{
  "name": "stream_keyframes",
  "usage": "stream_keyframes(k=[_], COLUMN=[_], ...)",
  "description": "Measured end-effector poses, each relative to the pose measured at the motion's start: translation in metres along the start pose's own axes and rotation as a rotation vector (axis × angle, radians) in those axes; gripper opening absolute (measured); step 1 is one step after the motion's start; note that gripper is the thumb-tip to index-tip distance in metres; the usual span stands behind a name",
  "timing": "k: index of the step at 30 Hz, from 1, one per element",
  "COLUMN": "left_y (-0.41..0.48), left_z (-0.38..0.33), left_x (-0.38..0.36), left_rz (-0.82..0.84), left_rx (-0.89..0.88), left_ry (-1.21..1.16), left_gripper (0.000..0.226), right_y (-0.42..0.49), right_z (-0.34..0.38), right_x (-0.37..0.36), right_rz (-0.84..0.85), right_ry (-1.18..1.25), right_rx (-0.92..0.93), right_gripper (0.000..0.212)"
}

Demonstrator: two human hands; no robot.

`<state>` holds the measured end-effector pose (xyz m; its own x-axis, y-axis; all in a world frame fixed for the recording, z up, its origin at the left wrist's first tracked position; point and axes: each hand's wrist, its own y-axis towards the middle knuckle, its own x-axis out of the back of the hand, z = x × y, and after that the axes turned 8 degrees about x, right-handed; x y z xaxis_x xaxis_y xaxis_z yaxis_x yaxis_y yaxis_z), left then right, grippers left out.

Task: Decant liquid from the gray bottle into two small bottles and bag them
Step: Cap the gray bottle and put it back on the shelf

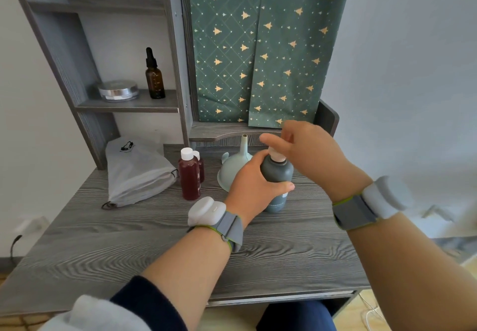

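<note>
Our left hand (251, 188) wraps closed around the gray bottle (276, 175), standing upright on the desk (154, 240). Our right hand (307, 149) curls its fingers onto the pale cap at its top. Just behind lies an upturned funnel (233, 168); left of it stand two small bottles (189, 175) of dark red liquid, beside a gray bag (136, 173).
</note>
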<state>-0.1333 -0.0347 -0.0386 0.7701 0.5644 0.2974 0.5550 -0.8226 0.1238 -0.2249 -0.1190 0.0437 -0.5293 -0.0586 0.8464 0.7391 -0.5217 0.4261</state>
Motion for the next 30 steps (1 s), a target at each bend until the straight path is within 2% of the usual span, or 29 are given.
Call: stream_keyframes(k=[3, 6, 8, 16, 21, 24, 27, 30], left_y=[-0.001, -0.001, -0.001, 0.0, 0.001, 0.002, 0.003, 0.002], left_z=[0.001, 0.0, -0.001, 0.001, 0.002, 0.001, 0.001, 0.002], left_x=[0.0, 0.0, 0.001, 0.001, 0.0, 0.001, 0.002, 0.003], left_rz=[0.007, 0.01, 0.01, 0.008, 0.007, 0.028, 0.044, 0.055], left_rx=[-0.001, -0.007, -0.01, -0.012, 0.002, 0.026, 0.03, 0.019], left_ry=[-0.024, -0.033, -0.028, -0.032, -0.022, -0.019, -0.012, -0.032], left_gripper=[0.063, 0.058, 0.056, 0.054, 0.049, 0.056, 0.061, 0.055], right_y=[-0.004, -0.009, -0.01, -0.004, -0.003, -0.003, -0.003, -0.007], right_z=[-0.006, -0.008, -0.008, -0.003, -0.001, 0.002, 0.001, -0.002], right_x=[0.01, 0.022, 0.027, 0.015, -0.003, -0.011, -0.008, 0.005], right_rz=[0.105, 0.285, 0.336, 0.177, 0.04, -0.047, -0.035, 0.106], right_ry=[0.187, 0.266, 0.291, 0.054, -0.127, -0.219, -0.198, -0.003], right_rx=[0.054, 0.113, 0.129, 0.072, 0.047, 0.042, 0.044, 0.049], right_gripper=[0.032, 0.034, 0.036, 0.03, 0.045, 0.05, 0.054, 0.042])
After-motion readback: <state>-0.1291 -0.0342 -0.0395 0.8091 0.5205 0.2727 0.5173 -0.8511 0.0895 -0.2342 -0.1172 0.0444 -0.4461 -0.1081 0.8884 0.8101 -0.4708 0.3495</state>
